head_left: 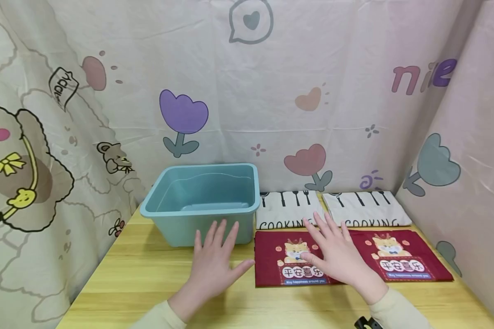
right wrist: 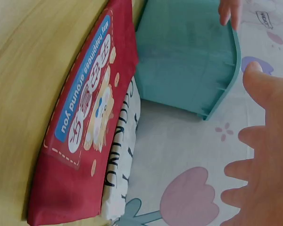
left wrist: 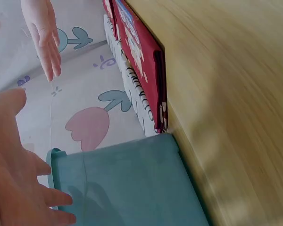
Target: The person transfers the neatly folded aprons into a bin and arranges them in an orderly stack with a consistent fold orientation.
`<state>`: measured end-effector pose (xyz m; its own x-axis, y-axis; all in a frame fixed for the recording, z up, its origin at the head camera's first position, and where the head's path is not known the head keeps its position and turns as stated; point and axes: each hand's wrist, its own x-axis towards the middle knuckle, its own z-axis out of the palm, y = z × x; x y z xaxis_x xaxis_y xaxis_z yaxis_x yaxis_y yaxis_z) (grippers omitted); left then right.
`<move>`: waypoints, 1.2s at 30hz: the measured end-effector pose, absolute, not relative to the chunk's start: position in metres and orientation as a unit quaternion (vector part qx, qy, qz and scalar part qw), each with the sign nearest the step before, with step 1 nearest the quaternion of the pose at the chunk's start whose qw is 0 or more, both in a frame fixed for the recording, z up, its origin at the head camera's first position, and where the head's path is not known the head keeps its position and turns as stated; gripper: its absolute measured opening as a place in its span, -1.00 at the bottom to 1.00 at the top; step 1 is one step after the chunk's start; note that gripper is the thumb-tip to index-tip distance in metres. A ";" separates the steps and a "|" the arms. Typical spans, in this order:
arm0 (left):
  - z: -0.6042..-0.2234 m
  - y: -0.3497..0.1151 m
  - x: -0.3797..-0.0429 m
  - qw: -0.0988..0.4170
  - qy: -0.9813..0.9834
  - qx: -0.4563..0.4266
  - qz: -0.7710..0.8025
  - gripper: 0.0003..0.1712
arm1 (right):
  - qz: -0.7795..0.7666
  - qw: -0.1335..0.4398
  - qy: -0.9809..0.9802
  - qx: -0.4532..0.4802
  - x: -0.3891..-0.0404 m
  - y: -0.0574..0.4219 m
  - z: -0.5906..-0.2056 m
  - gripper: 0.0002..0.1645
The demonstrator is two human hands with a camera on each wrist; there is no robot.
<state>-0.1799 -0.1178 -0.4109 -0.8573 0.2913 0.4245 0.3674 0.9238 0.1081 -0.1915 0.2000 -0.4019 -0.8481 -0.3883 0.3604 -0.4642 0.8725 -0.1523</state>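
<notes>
My left hand [head_left: 214, 265], fingers spread and holding nothing, is raised in front of a teal plastic bin [head_left: 206, 228]. The right hand [head_left: 339, 253], also spread and holding nothing, hovers over two folded red cloths, overlapping the left red cloth [head_left: 267, 256] and the inner edge of the right red cloth [head_left: 420, 251] in the head view. Both red cloths carry a cartoon animal and printed lettering. Behind them lie a white folded cloth [head_left: 288, 210] and a second white folded cloth [head_left: 370, 210], printed with utensils and "COOKING". The bin's visible inside holds nothing.
Everything stands on a light wooden table [head_left: 148, 283]. A patterned curtain [head_left: 247, 114] hangs behind and along both sides, close to the table's edges. A small black object [head_left: 368, 323] sits by the right sleeve.
</notes>
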 end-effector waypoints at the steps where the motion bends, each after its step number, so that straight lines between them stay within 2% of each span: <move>1: -0.411 -0.116 -0.181 0.206 -0.958 -0.172 -0.098 0.09 | 0.120 0.163 -0.954 0.221 -0.192 0.201 -0.402 -0.03; 7: -0.413 -0.104 -0.185 0.195 -0.950 -0.175 -0.171 0.05 | 0.158 0.177 -0.950 0.203 -0.199 0.209 -0.403 -0.03; 13: -0.415 -0.090 -0.190 0.140 -0.940 -0.143 -0.277 -0.06 | 0.212 0.174 -0.945 0.178 -0.207 0.219 -0.406 -0.05; 26: -0.438 -0.072 -0.210 0.020 -0.900 -0.059 -0.431 -0.20 | 0.283 0.070 -0.955 0.060 -0.222 0.245 -0.431 -0.10; 36: -0.452 -0.068 -0.218 -0.037 -0.885 -0.026 -0.464 -0.20 | 0.276 0.002 -0.961 0.023 -0.229 0.254 -0.445 -0.16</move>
